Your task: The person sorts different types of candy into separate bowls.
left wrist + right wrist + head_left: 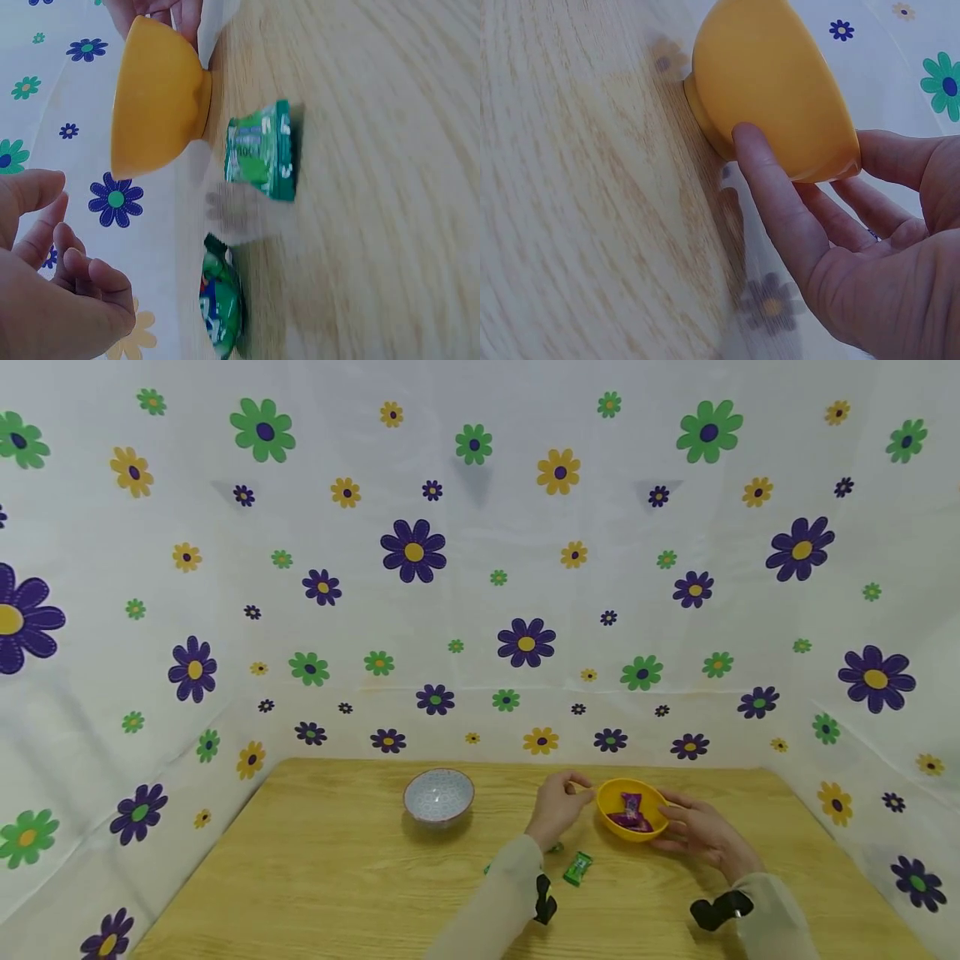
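Presently, I view the station from a distance through one head view and two wrist views. The largest item is the white cloth (360, 643), printed with green, yellow and purple flowers; it stands behind the table and along both sides. Next is the wooden table (315, 868), which carries all the items below.

Two pale sleeves reach in from the near side: the left sleeve (487, 893) and the right sleeve (776, 910). The right hand (705, 835) grips the yellow bowl (772, 82) from its right side, one digit at the rim and another against the outer wall. The left hand (557, 806) is just beside the bowl's opposite side, fingers loosely bent, thumb apart from them, holding nothing that I can see.

The yellow bowl is on the right half of the table, opening upward. The patterned bowl (438, 797), pale with a reddish rim, stands to the left of the left hand.

Each wrist carries a black strap (722, 910). Smallest are the sweets: purple sweets (632, 807) lie inside the yellow bowl, overlapping, so I cannot confirm their count. One green sweet (577, 868) lies on the table near the left wrist; a second green sweet (557, 847) is partly hidden behind that wrist.
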`<state>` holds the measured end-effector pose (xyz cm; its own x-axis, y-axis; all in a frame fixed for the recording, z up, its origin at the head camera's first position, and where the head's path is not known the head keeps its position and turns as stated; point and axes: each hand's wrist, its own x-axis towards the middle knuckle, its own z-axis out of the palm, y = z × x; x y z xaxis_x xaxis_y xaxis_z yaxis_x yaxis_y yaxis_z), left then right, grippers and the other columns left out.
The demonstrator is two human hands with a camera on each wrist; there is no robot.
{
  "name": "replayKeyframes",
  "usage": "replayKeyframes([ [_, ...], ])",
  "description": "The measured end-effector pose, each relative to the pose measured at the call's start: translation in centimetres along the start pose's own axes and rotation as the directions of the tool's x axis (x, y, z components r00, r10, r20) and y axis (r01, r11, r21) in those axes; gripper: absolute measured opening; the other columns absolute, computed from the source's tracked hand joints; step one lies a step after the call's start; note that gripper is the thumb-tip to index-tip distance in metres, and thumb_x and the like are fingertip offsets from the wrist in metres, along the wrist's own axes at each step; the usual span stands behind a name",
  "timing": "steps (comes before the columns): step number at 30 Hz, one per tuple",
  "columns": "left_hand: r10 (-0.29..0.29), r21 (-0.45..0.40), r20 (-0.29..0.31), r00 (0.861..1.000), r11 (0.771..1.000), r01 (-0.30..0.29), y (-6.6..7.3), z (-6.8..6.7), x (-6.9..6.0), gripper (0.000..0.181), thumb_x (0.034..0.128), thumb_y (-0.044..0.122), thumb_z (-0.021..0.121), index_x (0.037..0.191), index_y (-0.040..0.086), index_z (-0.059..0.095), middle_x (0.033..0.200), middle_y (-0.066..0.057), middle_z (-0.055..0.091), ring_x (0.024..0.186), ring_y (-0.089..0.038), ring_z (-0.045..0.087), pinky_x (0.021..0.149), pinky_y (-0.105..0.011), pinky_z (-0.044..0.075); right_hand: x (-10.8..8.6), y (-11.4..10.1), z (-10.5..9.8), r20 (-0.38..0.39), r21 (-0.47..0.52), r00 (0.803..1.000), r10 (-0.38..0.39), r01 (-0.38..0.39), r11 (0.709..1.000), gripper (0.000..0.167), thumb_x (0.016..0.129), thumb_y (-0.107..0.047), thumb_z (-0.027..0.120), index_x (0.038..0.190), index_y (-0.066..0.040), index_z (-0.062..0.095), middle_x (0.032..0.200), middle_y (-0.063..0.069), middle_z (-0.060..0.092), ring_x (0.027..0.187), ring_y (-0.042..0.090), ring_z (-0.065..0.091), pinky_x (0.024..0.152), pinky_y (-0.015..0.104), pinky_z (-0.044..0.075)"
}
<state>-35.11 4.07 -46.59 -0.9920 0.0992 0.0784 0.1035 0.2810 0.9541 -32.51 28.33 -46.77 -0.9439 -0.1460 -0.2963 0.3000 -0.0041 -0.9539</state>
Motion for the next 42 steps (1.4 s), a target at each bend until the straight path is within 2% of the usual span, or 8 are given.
replayKeyframes([
  [6,0.049,-0.047,0.058,0.997,0.998,-0.047,-0.2,-2.1,-0.9,0.015,0.0926,0.017,0.067,0.104,0.007,0.068,0.074,0.002,0.047,0.057,-0.011,0.041,0.051,-0.021,0.036,-0.3,-0.1,0.1,-0.004,0.019,1.0,0.007,-0.007,1.0,0.066,0.102,-0.018,0.051,0.156,-0.003,0.016,0.157,0.031,0.014,0.11,0.026,0.06,0.092,0.046,0.055],
  [11,0.114,-0.042,0.107,0.988,0.993,-0.11,-0.5,-3.8,-1.7,0.013,0.0945,0.017,0.065,0.104,0.01,0.067,0.079,0.0,0.051,0.06,-0.011,0.043,0.053,-0.022,0.037,-0.3,-0.2,0.2,0.007,0.017,1.0,0.01,-0.011,1.0,0.068,0.102,-0.019,0.052,0.156,-0.002,0.014,0.157,0.032,0.013,0.113,0.03,0.059,0.092,0.046,0.055],
  [15,0.151,-0.034,0.123,0.981,0.988,-0.148,-0.9,-5.1,-2.1,0.011,0.0953,0.019,0.064,0.104,0.014,0.067,0.083,-0.001,0.053,0.065,-0.012,0.043,0.056,-0.023,0.038,-0.2,-0.2,0.2,0.001,0.039,1.0,0.021,-0.021,0.999,0.067,0.102,-0.017,0.052,0.156,-0.002,0.015,0.157,0.031,0.014,0.118,0.034,0.056,0.092,0.047,0.055],
  [21,0.18,-0.053,0.092,0.979,0.983,-0.175,-1.3,-7.2,-2.6,0.012,0.0947,0.019,0.065,0.105,0.013,0.067,0.087,-0.002,0.055,0.072,-0.014,0.045,0.06,-0.024,0.039,-0.2,-0.3,0.3,0.005,0.043,1.0,0.019,-0.019,0.999,0.066,0.103,-0.016,0.05,0.156,-0.002,0.013,0.157,0.032,0.012,0.12,0.035,0.055,0.093,0.048,0.054],
  [26,0.207,0.004,0.058,0.977,0.978,-0.208,-1.2,-9.2,-3.2,0.015,0.0947,0.019,0.065,0.106,0.009,0.068,0.087,-0.004,0.057,0.076,-0.013,0.048,0.063,-0.023,0.041,-0.2,-0.3,0.3,0.0,0.039,1.0,0.017,-0.017,0.999,0.065,0.103,-0.016,0.049,0.156,-0.001,0.013,0.157,0.032,0.013,0.111,0.028,0.059,0.092,0.047,0.054],
  [30,0.226,0.042,0.037,0.973,0.973,-0.228,-1.2,-10.5,-3.6,0.017,0.0947,0.019,0.065,0.107,0.008,0.068,0.089,-0.005,0.059,0.079,-0.013,0.051,0.067,-0.024,0.043,-0.3,-0.1,0.2,-0.001,0.028,1.0,0.016,-0.016,0.999,0.066,0.103,-0.018,0.049,0.156,-0.002,0.014,0.157,0.032,0.014,0.115,0.031,0.058,0.093,0.046,0.054],
  [37,0.215,0.059,0.004,0.977,0.975,-0.215,-2.2,-12.7,-3.8,0.016,0.0951,0.021,0.064,0.107,0.011,0.068,0.092,-0.003,0.059,0.083,-0.015,0.052,0.072,-0.025,0.046,-0.3,0.0,0.1,0.015,0.033,1.0,-0.003,0.003,0.999,0.068,0.103,-0.017,0.05,0.156,0.0,0.011,0.158,0.031,0.012,0.134,0.043,0.042,0.096,0.05,0.052],
  [42,0.175,0.029,-0.051,0.983,0.984,-0.173,-2.4,-14.3,-4.0,0.014,0.0955,0.021,0.064,0.105,0.012,0.069,0.093,-0.005,0.06,0.082,-0.016,0.052,0.07,-0.025,0.045,-0.2,-0.2,0.1,0.022,0.039,1.0,-0.001,0.001,0.999,0.068,0.103,-0.018,0.049,0.156,-0.001,0.011,0.158,0.031,0.011,0.127,0.037,0.05,0.096,0.049,0.052],
])
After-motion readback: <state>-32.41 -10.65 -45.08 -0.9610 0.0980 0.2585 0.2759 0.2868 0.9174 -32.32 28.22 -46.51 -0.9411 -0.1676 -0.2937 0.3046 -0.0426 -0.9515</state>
